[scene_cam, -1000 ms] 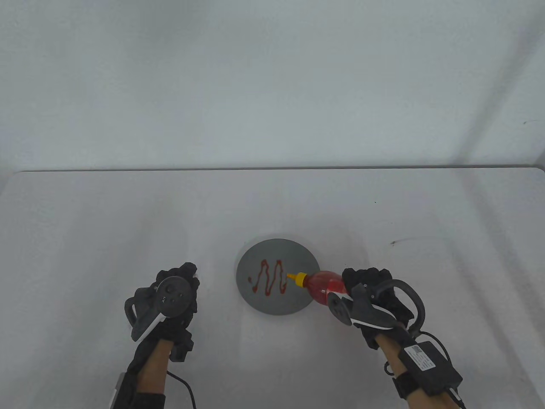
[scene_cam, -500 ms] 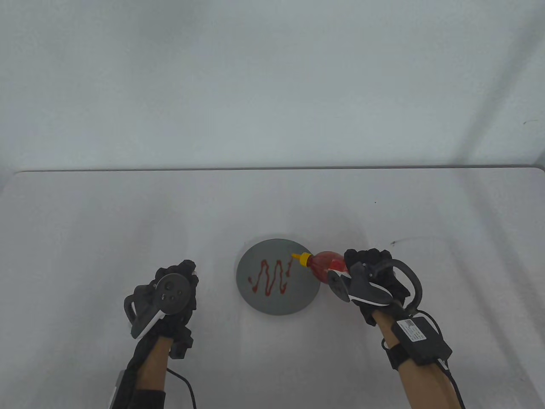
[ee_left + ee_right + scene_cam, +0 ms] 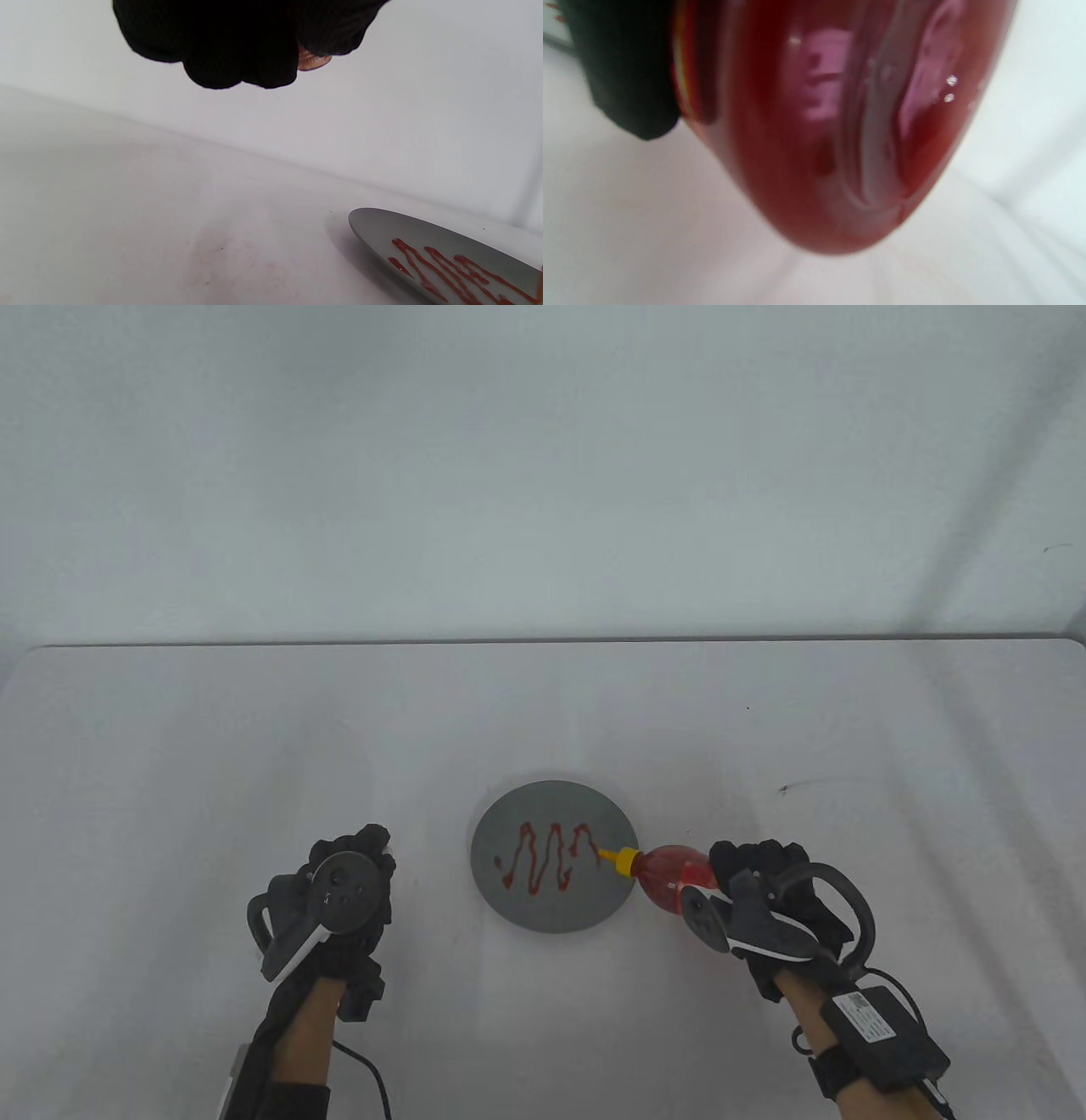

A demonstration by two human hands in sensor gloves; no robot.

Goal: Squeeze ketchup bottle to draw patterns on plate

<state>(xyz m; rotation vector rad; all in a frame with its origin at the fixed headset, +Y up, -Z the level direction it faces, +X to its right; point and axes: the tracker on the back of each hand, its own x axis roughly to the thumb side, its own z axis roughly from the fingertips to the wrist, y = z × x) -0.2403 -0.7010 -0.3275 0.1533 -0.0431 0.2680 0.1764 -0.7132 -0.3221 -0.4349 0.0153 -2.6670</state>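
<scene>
**Ketchup zigzag on the grey plate, bottle tipped at its right edge**

No brand or wording can be read anywhere: the ketchup bottle (image 3: 670, 875) carries no legible label, and the white sticker on the black box (image 3: 882, 1035) strapped to the right forearm is too small to make out.

The bottle is clear plastic, red with sauce, with a yellow cap and nozzle (image 3: 618, 858). It lies nearly sideways, nozzle pointing left over the right rim of the plate (image 3: 543, 912). The right hand (image 3: 768, 891) grips its body; in the right wrist view the red bottle fills the frame, blurred, with a gloved finger (image 3: 628, 72) against its side.

The plate is round, flat and grey, sitting on the white table (image 3: 170, 780). A red zigzag line (image 3: 547, 857) runs across it, reaching almost to the nozzle.

The left hand (image 3: 339, 899) is apart from the plate, to its left, fingers (image 3: 237, 46) curled in, holding nothing.
</scene>
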